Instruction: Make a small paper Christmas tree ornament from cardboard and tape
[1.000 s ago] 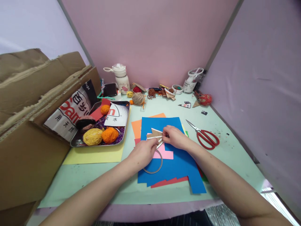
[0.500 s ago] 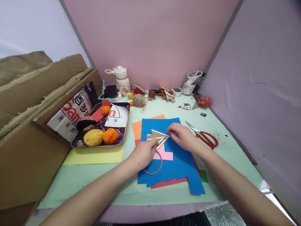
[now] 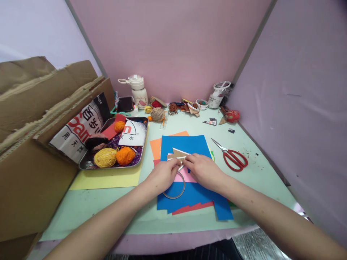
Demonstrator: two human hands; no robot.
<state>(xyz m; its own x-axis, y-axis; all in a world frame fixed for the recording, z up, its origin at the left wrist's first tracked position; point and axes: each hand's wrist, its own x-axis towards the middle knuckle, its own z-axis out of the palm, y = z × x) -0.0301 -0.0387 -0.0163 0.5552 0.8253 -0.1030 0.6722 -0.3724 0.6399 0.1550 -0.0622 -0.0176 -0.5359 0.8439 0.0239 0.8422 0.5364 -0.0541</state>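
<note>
Cardboard cut-out [image 3: 177, 152], pointed, pale-edged: lies on the blue sheet [image 3: 195, 144] atop stacked coloured paper, mid-table. Left hand [image 3: 162, 175] pinches its near edge; right hand [image 3: 203, 169] has fingertips closed on its point. Likely light, stiff, easily creased; best held by the edges.

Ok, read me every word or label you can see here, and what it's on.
"百岁": printed cardboard flap left of the tray.
"用天": same flap, lower; red letters beside it cut off.
"水": white card in the tray.
Too small to read: jar label, small card.
</note>
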